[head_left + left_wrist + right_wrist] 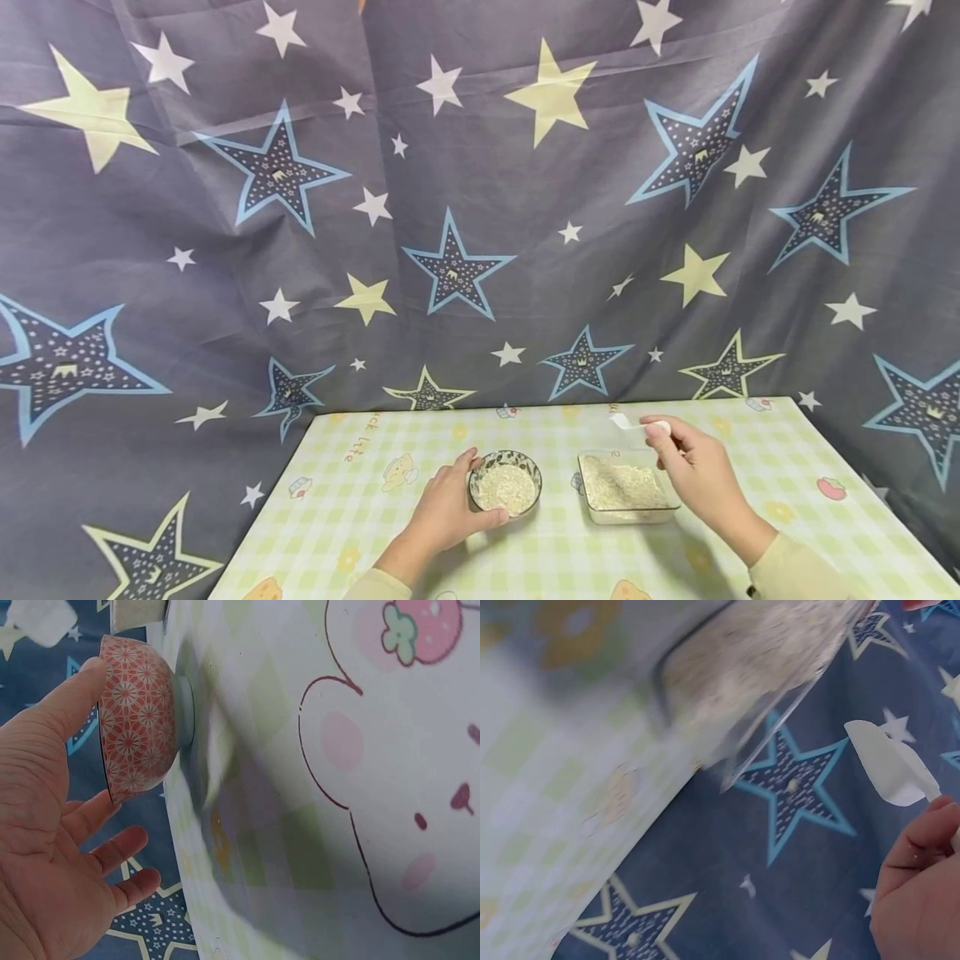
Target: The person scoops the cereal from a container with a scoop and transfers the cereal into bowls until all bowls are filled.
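My left hand [448, 506] grips a small bowl [139, 720] by its rim, with the thumb on one side and the forefinger on the other. Red flower patterns cover the bowl's outside, and pale oat-like flakes [507, 488] lie inside it. The remaining fingers of that hand stretch out beside the bowl. A small white scoop [889, 763] is pinched by its handle in my right hand [703, 473], raised above the far right side of a clear rectangular container [630, 517]. More of the pale flakes [618, 482] fill much of that container.
Bowl and container stand side by side on a table with a green-and-white checked cloth [315, 500] printed with cartoon figures. Right behind the table's far edge hangs a dark blue star-patterned curtain [480, 358].
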Tool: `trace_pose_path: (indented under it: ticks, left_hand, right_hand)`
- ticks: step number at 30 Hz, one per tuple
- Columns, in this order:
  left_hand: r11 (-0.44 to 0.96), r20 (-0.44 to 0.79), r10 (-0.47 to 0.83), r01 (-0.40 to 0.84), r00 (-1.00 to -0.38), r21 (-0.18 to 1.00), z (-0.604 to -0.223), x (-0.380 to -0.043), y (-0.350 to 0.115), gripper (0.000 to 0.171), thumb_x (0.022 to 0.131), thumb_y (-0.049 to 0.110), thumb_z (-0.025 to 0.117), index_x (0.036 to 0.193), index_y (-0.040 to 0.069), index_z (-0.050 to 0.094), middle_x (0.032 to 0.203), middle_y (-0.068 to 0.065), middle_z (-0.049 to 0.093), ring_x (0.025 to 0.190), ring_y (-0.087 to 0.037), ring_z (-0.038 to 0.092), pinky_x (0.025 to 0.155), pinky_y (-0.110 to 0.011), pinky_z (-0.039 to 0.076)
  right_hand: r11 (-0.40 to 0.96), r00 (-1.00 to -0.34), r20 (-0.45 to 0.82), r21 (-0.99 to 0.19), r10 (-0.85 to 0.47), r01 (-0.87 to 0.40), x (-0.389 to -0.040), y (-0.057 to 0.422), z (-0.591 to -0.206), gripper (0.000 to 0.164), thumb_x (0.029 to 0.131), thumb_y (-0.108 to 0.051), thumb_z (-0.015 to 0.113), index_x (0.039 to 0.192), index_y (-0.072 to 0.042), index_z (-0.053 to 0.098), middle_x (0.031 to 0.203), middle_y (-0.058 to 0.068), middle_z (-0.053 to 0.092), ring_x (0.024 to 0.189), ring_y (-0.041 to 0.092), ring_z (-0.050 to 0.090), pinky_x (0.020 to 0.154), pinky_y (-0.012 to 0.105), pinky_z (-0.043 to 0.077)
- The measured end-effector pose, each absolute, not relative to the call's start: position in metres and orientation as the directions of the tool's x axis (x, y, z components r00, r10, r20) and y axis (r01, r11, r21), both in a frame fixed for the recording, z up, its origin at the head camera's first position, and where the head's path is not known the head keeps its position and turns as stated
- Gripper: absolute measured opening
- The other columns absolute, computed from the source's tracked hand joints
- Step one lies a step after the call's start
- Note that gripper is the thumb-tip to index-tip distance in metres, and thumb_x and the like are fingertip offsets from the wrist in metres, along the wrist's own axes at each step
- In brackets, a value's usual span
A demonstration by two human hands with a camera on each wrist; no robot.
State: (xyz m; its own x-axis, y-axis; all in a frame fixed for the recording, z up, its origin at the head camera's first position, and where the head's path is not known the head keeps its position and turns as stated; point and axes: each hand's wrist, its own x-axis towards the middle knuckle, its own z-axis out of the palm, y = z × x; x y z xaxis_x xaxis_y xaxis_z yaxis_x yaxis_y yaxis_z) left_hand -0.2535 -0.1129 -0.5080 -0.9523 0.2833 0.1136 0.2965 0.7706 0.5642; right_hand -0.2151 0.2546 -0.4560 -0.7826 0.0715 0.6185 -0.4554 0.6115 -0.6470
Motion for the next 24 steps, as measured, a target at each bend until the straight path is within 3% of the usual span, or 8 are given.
trace_pose_path:
  ticks: [8,15,20,24]
  left_hand:
    - [0.778,0.123,0.301,0.318,-0.946,0.542,-0.509,-0.254,-0.109,0.117,0.075,0.059,0.092,0.163,0.002,0.038,0.149,-0.017,0.063,0.134,-0.042,0.058,0.114,-0.065,0.049]
    - [0.754,0.195,0.339,0.390,-0.920,0.528,-0.502,-0.252,-0.090,0.111,0.078,0.057,0.091,0.162,0.004,0.041,0.154,-0.020,0.058,0.143,-0.042,0.051,0.119,-0.068,0.043]
    - [0.743,0.202,0.403,0.448,-0.893,0.497,-0.494,-0.250,-0.062,0.110,0.080,0.060,0.089,0.164,0.009,0.039,0.161,-0.013,0.055,0.152,-0.039,0.044,0.125,-0.065,0.038]
    - [0.760,0.180,0.455,0.485,-0.872,0.432,-0.491,-0.250,-0.032,0.113,0.079,0.061,0.089,0.166,0.011,0.037,0.163,-0.009,0.054,0.155,-0.038,0.042,0.127,-0.063,0.036]
  right_hand:
    - [0.637,-0.844,0.528,-0.685,0.098,-0.354,-0.207,0.282,-0.462,0.019,0.110,-0.018,0.062,0.116,-0.012,0.079,0.081,-0.008,0.071,0.062,0.002,0.060,0.053,0.023,0.050]
    - [0.639,-0.878,0.462,-0.715,0.125,-0.285,-0.201,0.291,-0.467,0.023,0.111,-0.022,0.060,0.117,-0.011,0.079,0.084,0.002,0.073,0.065,0.002,0.062,0.053,0.024,0.050]
    - [0.709,-0.840,0.536,-0.623,0.080,-0.330,-0.200,0.300,-0.469,0.020,0.109,-0.018,0.062,0.114,-0.011,0.080,0.086,-0.001,0.076,0.066,-0.004,0.059,0.055,0.022,0.049]
    - [0.796,-0.769,0.639,-0.457,-0.017,-0.397,-0.200,0.304,-0.470,0.013,0.104,-0.013,0.068,0.109,-0.013,0.081,0.086,-0.005,0.077,0.071,-0.008,0.057,0.059,0.022,0.051]
